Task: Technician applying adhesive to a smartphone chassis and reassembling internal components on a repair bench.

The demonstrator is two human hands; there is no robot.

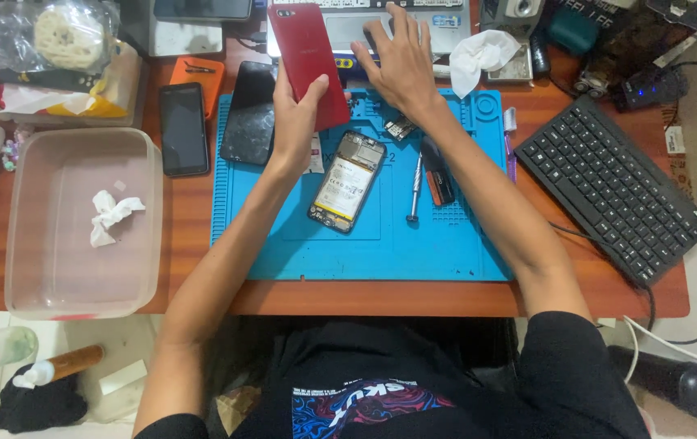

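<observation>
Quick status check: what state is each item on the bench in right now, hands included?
Red back cover: lifted off the mat, held by left hand.
Right hand: flat on laptop touchpad, holding nothing.
Opened phone: back off, internals exposed, lying on blue mat.
Screwdriver: lying on mat.
Black phone: screen dark.
Plastic tub: holds crumpled tissue.

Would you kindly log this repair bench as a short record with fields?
Surface: blue work mat on a wooden desk
Left hand: holds a red phone back cover, raised above the mat
Right hand: rests on the laptop at the desk's far edge
On mat: opened phone, its insides showing; screwdriver to its right
Left of mat: two dark phones, clear plastic tub holding crumpled tissue
Right of mat: black keyboard
</observation>
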